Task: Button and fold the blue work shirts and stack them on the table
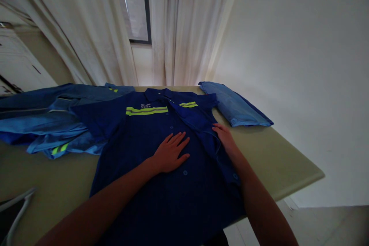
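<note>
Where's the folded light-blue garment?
In the head view, the folded light-blue garment lies right of centre on the table, by the white wall, just beyond the right hand and beside the short-sleeved dark blue shirt.

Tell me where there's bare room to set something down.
The tabletop is bare between the right forearm, the folded garment and the right-hand corner; a second bare patch lies between the garment pile, the dark-blue shirt and a white-framed object. Crowded: the middle, with left hand and right hand on the shirt.
</note>
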`<state>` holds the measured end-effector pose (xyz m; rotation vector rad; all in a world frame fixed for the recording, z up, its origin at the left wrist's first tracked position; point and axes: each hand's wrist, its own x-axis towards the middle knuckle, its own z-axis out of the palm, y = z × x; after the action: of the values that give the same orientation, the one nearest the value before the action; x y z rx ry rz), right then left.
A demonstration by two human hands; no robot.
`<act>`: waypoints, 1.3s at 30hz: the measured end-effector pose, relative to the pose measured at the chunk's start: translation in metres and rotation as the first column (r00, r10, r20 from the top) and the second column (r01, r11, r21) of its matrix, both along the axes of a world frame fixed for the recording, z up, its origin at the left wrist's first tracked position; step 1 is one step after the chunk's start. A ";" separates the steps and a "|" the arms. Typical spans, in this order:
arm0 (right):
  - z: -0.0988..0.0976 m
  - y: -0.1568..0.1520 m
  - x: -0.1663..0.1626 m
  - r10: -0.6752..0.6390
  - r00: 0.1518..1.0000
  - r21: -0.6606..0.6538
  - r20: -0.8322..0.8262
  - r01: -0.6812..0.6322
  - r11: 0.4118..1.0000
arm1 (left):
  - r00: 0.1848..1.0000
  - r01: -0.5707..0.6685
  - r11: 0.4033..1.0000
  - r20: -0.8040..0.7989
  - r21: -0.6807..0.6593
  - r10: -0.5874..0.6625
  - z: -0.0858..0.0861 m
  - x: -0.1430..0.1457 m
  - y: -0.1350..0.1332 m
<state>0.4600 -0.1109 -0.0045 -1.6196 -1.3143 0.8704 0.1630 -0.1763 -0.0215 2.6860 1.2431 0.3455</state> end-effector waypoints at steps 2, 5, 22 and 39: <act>0.001 -0.002 -0.001 0.016 0.996 0.039 0.089 -0.020 0.999 | 1.000 0.008 0.999 -0.012 -0.040 -0.008 0.001 0.000 -0.002; 0.001 -0.005 -0.003 0.025 0.963 0.120 0.267 -0.059 0.991 | 0.999 0.025 0.994 -0.026 -0.108 -0.028 0.008 -0.001 -0.001; -0.006 -0.017 -0.021 0.192 0.834 0.188 0.517 -0.329 0.925 | 0.858 -0.498 0.866 0.168 0.044 0.485 0.004 -0.044 0.142; 0.050 0.075 -0.141 0.275 0.444 -0.046 0.853 -0.461 0.886 | 0.872 -0.478 0.877 0.146 0.043 0.468 0.008 -0.040 0.138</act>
<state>0.3185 -0.0356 0.0454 -1.6566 -2.4431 0.0737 0.1232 -0.0379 -0.0133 2.3322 1.8720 0.6323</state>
